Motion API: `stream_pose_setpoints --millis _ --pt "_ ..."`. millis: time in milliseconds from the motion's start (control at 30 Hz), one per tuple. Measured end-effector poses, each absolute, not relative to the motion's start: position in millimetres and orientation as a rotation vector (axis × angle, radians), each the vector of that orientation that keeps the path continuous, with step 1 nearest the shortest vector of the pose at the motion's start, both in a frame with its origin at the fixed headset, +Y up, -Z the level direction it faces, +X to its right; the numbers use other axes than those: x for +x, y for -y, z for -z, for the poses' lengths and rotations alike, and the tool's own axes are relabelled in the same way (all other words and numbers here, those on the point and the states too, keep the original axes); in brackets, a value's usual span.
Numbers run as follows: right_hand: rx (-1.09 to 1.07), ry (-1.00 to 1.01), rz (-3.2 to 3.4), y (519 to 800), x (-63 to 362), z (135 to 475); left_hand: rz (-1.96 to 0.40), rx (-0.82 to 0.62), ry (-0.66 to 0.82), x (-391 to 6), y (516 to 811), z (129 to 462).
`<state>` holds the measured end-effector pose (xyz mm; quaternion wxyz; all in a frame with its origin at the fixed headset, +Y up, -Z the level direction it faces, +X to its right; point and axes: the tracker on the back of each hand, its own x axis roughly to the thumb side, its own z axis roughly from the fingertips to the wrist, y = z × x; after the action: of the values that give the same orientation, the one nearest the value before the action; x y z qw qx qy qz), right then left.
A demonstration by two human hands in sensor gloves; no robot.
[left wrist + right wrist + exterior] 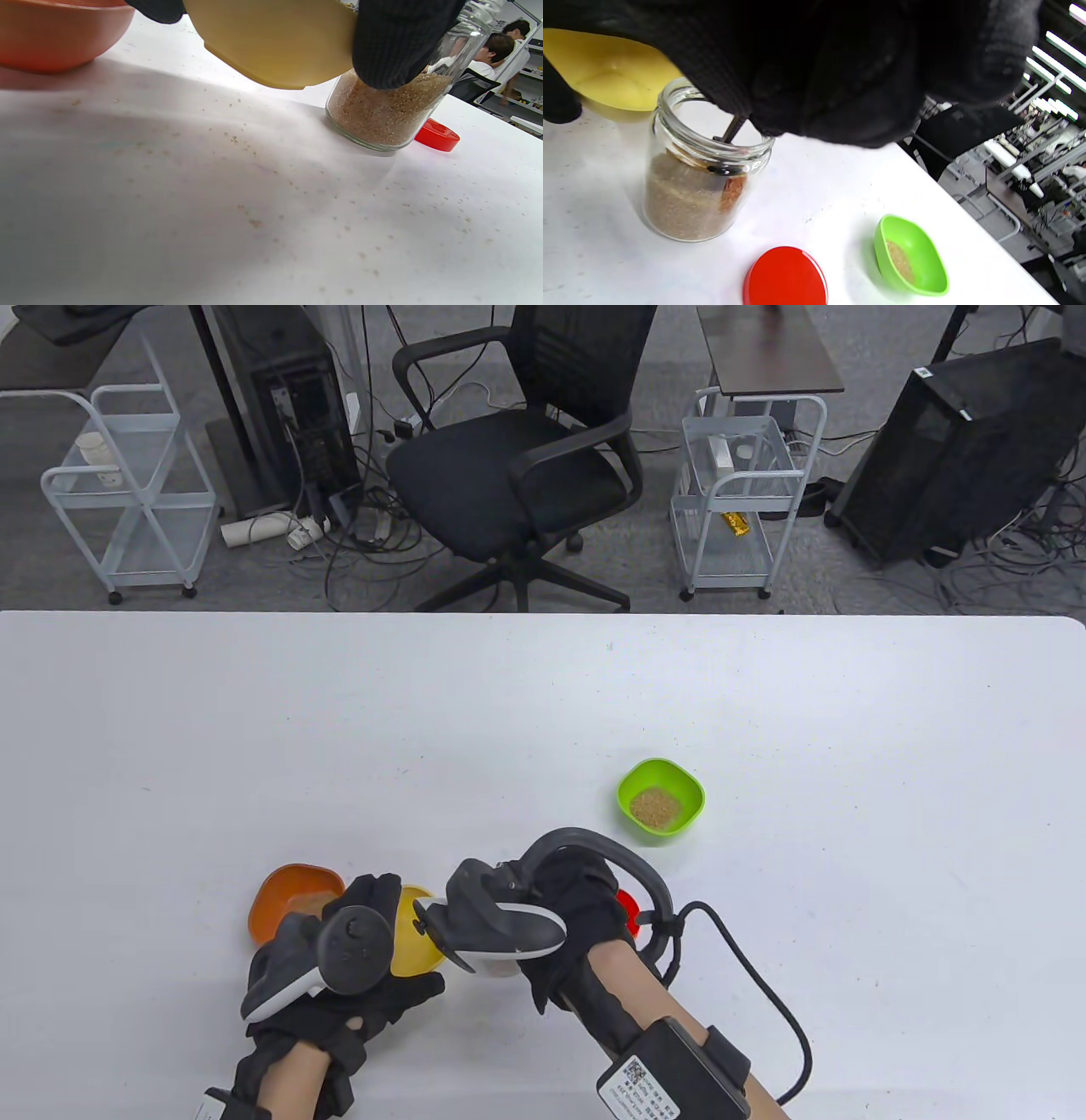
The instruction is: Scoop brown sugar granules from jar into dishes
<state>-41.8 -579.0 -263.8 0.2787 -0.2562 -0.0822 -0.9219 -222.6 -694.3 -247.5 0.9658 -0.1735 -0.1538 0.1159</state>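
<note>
My left hand [397, 952] grips the empty yellow dish [416, 937] and holds it off the table beside the glass jar [700, 186]; the left wrist view shows the dish [275, 42] and a gloved finger [394, 42] against its rim. The jar [386, 110] is about half full of brown sugar. My right hand [577, 916] is above the jar and holds a dark spoon [729, 169] whose bowl is inside it. In the table view the jar is hidden under my right tracker. The green dish [662, 797] holds some sugar. The orange dish [293, 899] sits left of my left hand.
The jar's red lid [785, 277] lies flat on the table right of the jar, between it and the green dish [910, 258]. Loose sugar granules [254, 222] are scattered on the white table [254, 746]. The orange dish [63, 34] stands close to the yellow one.
</note>
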Motion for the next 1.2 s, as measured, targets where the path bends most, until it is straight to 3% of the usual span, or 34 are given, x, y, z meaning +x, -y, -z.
stream_pose_setpoints --millis 300,567,967,1200 --pt "-0.624 0.553 2.689 581 -37 290 -0.230 -0.364 0.311 -221 695 248" --pt "-0.605 0.772 2.925 584 -7 311 -0.231 -0.365 0.305 -221 695 248" --pt "-0.546 0.927 3.152 589 37 320 -0.240 -0.361 0.309 -221 695 249" --pt "-0.545 0.900 3.201 584 48 319 -0.247 -0.362 0.310 -222 695 249"
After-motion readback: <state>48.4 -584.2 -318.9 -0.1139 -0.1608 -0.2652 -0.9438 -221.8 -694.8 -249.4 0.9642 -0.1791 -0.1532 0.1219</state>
